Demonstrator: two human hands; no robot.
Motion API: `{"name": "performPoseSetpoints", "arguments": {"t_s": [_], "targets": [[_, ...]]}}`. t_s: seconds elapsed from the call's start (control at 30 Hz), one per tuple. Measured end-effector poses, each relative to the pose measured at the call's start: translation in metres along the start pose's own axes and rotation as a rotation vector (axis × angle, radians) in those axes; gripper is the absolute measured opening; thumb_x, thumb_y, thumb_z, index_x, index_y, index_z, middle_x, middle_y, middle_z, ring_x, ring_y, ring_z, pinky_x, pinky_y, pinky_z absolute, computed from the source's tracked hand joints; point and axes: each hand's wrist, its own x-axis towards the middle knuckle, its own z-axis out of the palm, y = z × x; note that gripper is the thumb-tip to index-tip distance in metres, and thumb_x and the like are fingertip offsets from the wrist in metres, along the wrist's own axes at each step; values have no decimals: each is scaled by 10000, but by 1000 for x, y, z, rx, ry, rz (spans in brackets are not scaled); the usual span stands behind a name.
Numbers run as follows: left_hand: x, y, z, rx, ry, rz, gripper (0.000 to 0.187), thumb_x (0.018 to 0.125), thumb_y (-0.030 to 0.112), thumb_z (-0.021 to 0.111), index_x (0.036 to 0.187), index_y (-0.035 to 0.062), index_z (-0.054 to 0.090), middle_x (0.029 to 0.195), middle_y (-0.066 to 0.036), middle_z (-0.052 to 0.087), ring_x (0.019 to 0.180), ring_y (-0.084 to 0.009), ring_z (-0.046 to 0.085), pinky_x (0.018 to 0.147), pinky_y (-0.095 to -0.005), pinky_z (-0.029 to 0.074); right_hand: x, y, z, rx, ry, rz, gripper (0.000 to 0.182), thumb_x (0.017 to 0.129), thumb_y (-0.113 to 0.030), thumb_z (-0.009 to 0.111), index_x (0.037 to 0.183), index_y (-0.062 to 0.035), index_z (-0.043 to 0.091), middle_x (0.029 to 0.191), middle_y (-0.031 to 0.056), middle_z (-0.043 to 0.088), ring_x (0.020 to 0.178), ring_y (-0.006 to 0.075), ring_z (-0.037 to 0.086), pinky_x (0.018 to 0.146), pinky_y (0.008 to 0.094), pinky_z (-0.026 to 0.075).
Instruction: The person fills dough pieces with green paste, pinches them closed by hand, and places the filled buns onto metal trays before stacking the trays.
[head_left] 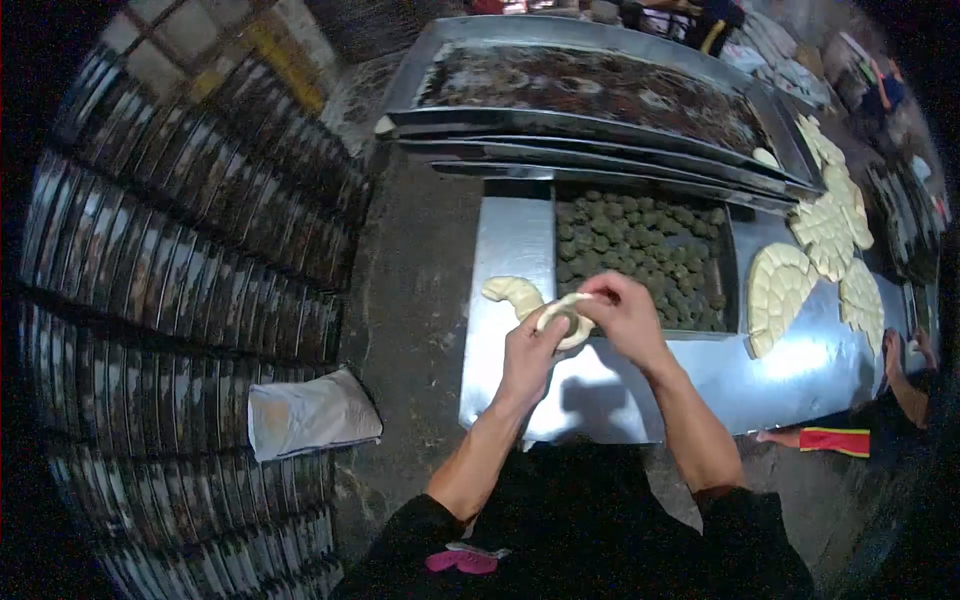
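Note:
Between my two hands is a round piece of pale dough with a dark greenish filling ball at its middle. My left hand grips the dough's left side, thumb against the filling. With fingers pinched, my right hand holds the dough's upper right edge. Just left of my hands, more dough pieces lie on the metal table. Behind my hands sits a tray of many dark green filling balls.
Stacked large metal trays stand over the table's back. Flattened dough pieces lie to the right on the metal table. Racks of trays fill the left, with a sack beside them. Another person's arm is at the right edge.

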Motion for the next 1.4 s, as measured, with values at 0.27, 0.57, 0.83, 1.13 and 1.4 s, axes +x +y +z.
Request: {"name": "performPoseSetpoints", "arguments": {"t_s": [0.27, 0.57, 0.83, 1.13, 1.4], "targets": [[-65, 8, -42, -6, -167, 19, 594, 930, 53, 461, 1435, -52, 167, 1155, -105, 548, 1001, -135, 537, 861, -276, 448, -65, -14, 59, -770, 101, -812, 273, 679, -53, 664, 944, -28, 605, 973, 125, 569, 866, 302, 568, 684, 382, 511], [-67, 63, -48, 471, 100, 646, 379, 964, 257, 416, 824, -35, 613, 787, -95, 613, 733, -169, 578, 690, -280, 457, -59, -70, 83, -347, -7, -705, 238, 790, -160, 619, 991, -53, 551, 889, 122, 547, 822, 301, 589, 620, 398, 505], [-42, 44, -22, 266, 198, 115, 607, 1001, 458, 192, 828, 25, 581, 714, -65, 596, 650, -161, 564, 665, -311, 467, -73, -14, 73, -569, -1, -881, 223, 745, -38, 669, 932, -17, 549, 851, 117, 563, 727, 273, 600, 594, 334, 518], [-24, 8, -2, 255, 32, 55, 340, 993, 294, 363, 1043, 17, 553, 844, -66, 594, 664, -118, 564, 575, -246, 471, -30, 6, 25, -368, 14, -755, 200, 766, -9, 639, 948, -28, 559, 907, 134, 553, 665, 241, 591, 598, 276, 488], [-57, -79, -44, -129, -93, -339, 436, 790, 214, 712, 1139, 49, 510, 959, -83, 580, 897, -176, 547, 733, -330, 467, -122, 95, -1, -529, -184, -419, 191, 741, 4, 604, 918, -68, 596, 953, 100, 578, 854, 284, 581, 676, 378, 508]]}}
